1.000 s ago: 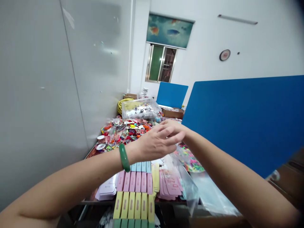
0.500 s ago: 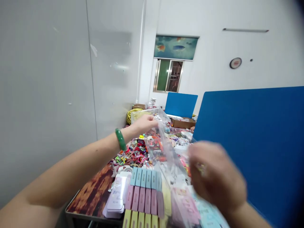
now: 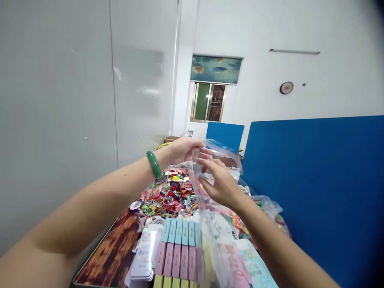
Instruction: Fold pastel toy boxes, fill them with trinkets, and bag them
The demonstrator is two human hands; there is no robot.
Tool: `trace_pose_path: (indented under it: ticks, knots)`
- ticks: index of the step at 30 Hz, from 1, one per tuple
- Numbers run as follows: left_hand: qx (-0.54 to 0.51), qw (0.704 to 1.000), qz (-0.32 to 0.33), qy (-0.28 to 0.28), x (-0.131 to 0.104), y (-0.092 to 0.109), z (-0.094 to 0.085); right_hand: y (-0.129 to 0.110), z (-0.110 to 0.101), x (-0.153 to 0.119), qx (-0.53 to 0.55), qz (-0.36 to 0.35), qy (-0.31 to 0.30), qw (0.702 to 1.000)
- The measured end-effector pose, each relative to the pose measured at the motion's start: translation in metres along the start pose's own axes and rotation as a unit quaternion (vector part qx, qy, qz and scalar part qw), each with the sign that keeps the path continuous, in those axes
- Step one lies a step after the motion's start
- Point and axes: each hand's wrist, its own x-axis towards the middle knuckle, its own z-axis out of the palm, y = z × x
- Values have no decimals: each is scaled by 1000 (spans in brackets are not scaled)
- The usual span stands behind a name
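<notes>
A clear plastic bag (image 3: 196,188) hangs in front of me, its lower part draped over the goods on the table. My left hand (image 3: 187,151), with a green bangle (image 3: 153,164) on the wrist, holds the bag near its top, thumb above the fingers. Just right of it, my right hand (image 3: 220,180) touches the plastic with thumb and fingers spread apart. Below are rows of small boxes: light blue boxes (image 3: 179,232), pink boxes (image 3: 177,260) and yellow boxes (image 3: 171,282), partly seen through the bag on their right side.
A stack of pale printed cards (image 3: 147,252) lies left of the boxes on the wood-patterned table (image 3: 105,256). Printed packs (image 3: 255,264) lie at right. Colourful hair ties (image 3: 171,198) are heaped behind. A blue partition (image 3: 315,180) stands right, a grey wall panel (image 3: 60,100) left.
My right hand has come from the right over to my left hand and its fingers have spread. The bag's upper part has swung rightward. The view has tilted slightly up.
</notes>
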Motion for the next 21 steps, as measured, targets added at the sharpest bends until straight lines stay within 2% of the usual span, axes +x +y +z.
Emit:
trace_pose_path:
  ticks: [3, 5, 6, 8, 10, 12, 14, 16, 17, 18, 19, 21]
  knots:
    - [-59, 997, 21, -56, 3, -1, -6, 0, 7, 5, -4, -27, -17, 999]
    - [-45, 995, 41, -73, 4, 0, -15, 1, 4, 6, 27, -50, -16, 998]
    - [-7, 996, 53, -67, 5, 0, -20, 1, 0, 6, 49, -52, -20, 997]
    - [118, 990, 71, -19, 6, 1, -35, 1, -12, 6, 98, -26, -41, 994]
    - [238, 967, 71, 48, 7, 1, -50, 1, -25, 7, 136, 30, -66, 988]
    - [300, 945, 69, 110, 6, 1, -58, 4, -34, 10, 149, 100, -105, 978]
    - [321, 927, 98, 167, 4, 3, -53, 10, -38, 16, 139, 169, -151, 964]
    - [345, 906, 155, 191, 0, 7, -35, 17, -37, 23, 118, 213, -178, 953]
    - [354, 900, 181, 178, -1, 10, -23, 19, -36, 27, 109, 219, -179, 953]
    - [391, 888, 214, 114, -2, 13, -11, 19, -36, 32, 102, 218, -172, 955]
    - [411, 888, 205, 30, -3, 16, -1, 18, -37, 36, 98, 212, -166, 958]
    - [428, 888, 120, -120, -4, 19, 12, 10, -43, 45, 100, 199, -168, 960]
